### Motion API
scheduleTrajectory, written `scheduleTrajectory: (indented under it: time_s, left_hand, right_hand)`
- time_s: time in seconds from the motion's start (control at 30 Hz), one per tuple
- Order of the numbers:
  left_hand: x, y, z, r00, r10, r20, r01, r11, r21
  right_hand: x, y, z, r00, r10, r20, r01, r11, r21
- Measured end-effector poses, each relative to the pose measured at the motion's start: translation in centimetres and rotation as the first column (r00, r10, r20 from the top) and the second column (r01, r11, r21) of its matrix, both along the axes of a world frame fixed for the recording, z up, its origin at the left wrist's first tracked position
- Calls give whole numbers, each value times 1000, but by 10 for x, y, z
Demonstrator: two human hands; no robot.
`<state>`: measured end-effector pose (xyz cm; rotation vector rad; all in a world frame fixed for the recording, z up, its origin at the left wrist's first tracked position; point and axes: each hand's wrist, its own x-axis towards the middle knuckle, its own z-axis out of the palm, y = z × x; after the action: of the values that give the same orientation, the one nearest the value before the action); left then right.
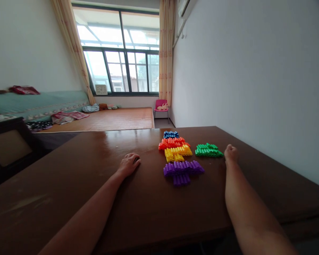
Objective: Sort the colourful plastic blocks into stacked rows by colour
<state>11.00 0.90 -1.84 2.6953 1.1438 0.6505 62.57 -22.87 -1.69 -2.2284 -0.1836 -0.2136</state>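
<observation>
Short plastic tubes lie side by side in colour groups on the brown table (pixel 149 209). Farthest back are the blue tubes (pixel 171 134), then the red-orange tubes (pixel 174 143), the yellow tubes (pixel 178 152) and, nearest to me, the purple tubes (pixel 183 169). Off to the right sit the green tubes (pixel 207 150). My right hand (pixel 231 153) is closed beside the right end of the green group; whatever its fingers hold, if anything, is hidden. Left of the groups, my left hand (pixel 130 164) rests on the tabletop with fingers loosely bent and apart, holding nothing visible.
A white wall (pixel 255 71) runs along the right. Beyond the table stand a low bed (pixel 117 118) with cloths on it and a pink chair (pixel 159 104) below the window (pixel 122 49). A dark cabinet (pixel 7 148) is at the left.
</observation>
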Motion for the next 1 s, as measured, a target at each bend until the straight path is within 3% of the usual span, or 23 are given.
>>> scheduleTrajectory:
  time_s: [0.37,0.87,1.0]
  left_hand:
    - [-1,-9,6,999,44,22,-43,998,-55]
    - [-3,-17,9,996,64,65,-60,996,-73]
    - [-4,-18,10,995,66,75,-61,995,-75]
  right_hand:
    - [-23,5,-1,999,43,-6,-44,998,-39]
    - [-16,7,-13,996,83,41,-75,984,-163]
    - [-15,6,-15,996,63,61,-53,988,-142]
